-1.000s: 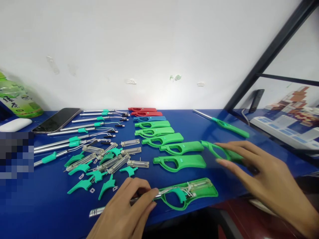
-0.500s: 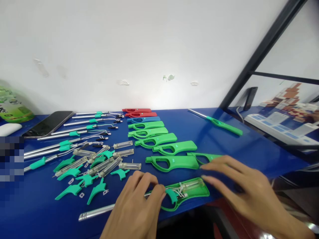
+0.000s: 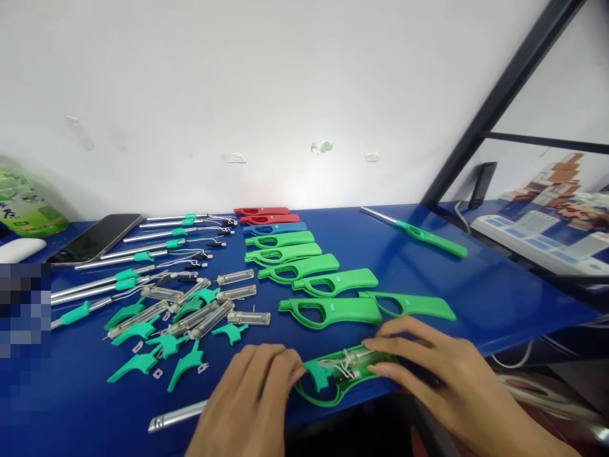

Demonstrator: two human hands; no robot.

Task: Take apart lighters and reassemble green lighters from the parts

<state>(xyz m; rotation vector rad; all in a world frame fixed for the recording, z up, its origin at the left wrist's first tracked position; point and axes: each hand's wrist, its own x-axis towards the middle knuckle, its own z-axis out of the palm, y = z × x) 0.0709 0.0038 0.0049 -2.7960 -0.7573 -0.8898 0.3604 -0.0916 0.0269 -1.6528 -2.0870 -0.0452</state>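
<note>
An opened gas lighter with a green handle shell (image 3: 328, 401) lies at the table's front edge. Its hollow holds a teal trigger (image 3: 320, 376), white wires (image 3: 343, 365) and a clear fuel tank (image 3: 362, 357). My left hand (image 3: 250, 397) is closed around the neck, where the silver tube (image 3: 178, 416) joins the shell; its fingertips hide that joint. At the handle's other end, my right hand (image 3: 440, 371) grips the shell between thumb and fingers. Just beyond lie green shell halves, the nearest one (image 3: 349, 311) behind the work.
Left are loose teal triggers (image 3: 137, 365), clear tanks (image 3: 209, 319) and several wired metal tubes (image 3: 136, 256). Red shells (image 3: 266, 211) and a blue shell (image 3: 280, 228) lie at the back. An assembled lighter (image 3: 428, 241), a phone (image 3: 98, 238) and a power strip (image 3: 537, 244) are also there.
My right hand has moved left and closed on the handle's end, uncovering a green shell behind it. My left hand has shifted slightly left along the neck.
</note>
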